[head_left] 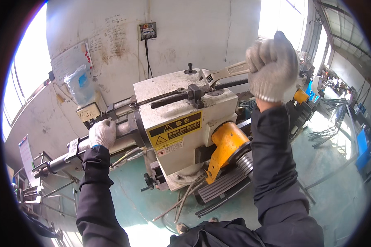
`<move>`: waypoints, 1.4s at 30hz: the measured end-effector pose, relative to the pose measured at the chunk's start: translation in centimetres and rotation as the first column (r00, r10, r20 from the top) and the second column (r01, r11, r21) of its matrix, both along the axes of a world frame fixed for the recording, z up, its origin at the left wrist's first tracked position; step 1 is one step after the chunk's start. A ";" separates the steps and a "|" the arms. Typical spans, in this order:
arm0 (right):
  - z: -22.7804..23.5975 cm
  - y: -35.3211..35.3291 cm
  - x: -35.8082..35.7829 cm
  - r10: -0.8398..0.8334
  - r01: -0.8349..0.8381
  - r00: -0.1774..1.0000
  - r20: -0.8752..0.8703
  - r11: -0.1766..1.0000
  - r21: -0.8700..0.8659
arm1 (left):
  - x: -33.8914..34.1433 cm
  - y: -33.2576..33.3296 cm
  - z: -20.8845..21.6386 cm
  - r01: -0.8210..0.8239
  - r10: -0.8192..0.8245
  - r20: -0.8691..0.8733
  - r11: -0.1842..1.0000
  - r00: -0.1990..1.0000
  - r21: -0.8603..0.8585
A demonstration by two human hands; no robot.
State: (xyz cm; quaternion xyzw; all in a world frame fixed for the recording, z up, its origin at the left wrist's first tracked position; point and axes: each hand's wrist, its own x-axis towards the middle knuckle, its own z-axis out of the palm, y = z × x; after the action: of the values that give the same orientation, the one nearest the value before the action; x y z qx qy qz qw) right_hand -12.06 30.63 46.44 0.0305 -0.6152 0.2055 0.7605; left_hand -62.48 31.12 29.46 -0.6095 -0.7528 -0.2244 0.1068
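My right hand (272,66), in a grey-white work glove, is raised and closed round the handle of an adjustable wrench (230,71). The wrench's jaws sit at a block on a threaded rod (169,99) that lies across the top of a white machine (165,84). My left hand (103,133), gloved too, rests with curled fingers on the thick metal cylinder (121,129) sticking out of the machine's left side. Whether those fingers grip the cylinder firmly is hard to see. A yellow and black warning label (176,128) covers part of the machine's front.
An orange bracket (226,144) and a ribbed step (222,185) jut out at the machine's front right. A small handwheel (149,181) sticks out low on the left. Hoses hang down to the green floor (128,197). Metal bars (333,123) lie at the right.
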 end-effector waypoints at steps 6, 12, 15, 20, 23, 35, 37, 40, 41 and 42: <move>4.7 2.6 -2.2 0.009 -0.021 0.999 -0.036 0.943 -0.331 | 0.1 -0.1 0.1 -0.009 0.009 -0.013 1.000 1.000 -0.006; -5.3 -6.5 -3.5 0.273 -0.273 0.962 -0.002 0.961 0.036 | 0.3 -0.2 0.1 -0.016 0.016 0.024 1.000 1.000 0.011; -7.8 -10.3 -2.0 -0.035 0.021 0.989 0.146 0.995 0.099 | 0.5 -0.2 0.1 -0.019 0.019 0.025 1.000 1.000 0.007; -1.4 -9.1 0.6 0.348 -0.388 0.907 0.237 0.909 0.151 | 0.5 -0.1 0.2 -0.035 0.035 -0.005 0.999 0.999 0.010; 1.4 -5.0 -2.6 0.099 -0.195 0.956 0.275 0.916 0.351 | 0.5 -0.1 0.0 -0.038 0.038 0.000 0.999 0.999 0.002; -4.5 13.4 -22.4 -0.498 0.250 0.361 0.788 0.866 0.433 | 0.9 -0.7 0.6 -0.012 0.012 0.014 0.999 1.000 0.048; -6.1 15.1 -23.3 -0.518 0.265 0.191 0.834 0.845 0.465 | 0.8 -0.8 0.6 0.005 -0.004 0.000 0.999 1.000 0.048; -5.3 16.1 -22.6 -0.466 0.306 0.258 0.846 0.870 0.386 | 0.8 -0.7 0.6 0.002 -0.002 -0.002 0.999 1.000 0.038; -4.2 16.1 -21.8 -0.433 0.369 0.337 0.836 0.878 0.306 | 0.8 -0.8 0.6 -0.008 0.007 0.016 0.999 1.000 0.047; -2.7 15.8 -20.4 -0.394 0.403 0.473 0.788 0.892 0.204 | 0.7 -0.7 0.6 -0.010 0.010 0.005 0.999 1.000 0.051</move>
State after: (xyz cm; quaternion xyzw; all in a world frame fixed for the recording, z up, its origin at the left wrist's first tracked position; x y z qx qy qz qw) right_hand -32.45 46.41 43.71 -0.2143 -0.8823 0.0167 0.4189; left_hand -61.77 30.42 30.06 -0.6024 -0.7502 -0.2443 0.1214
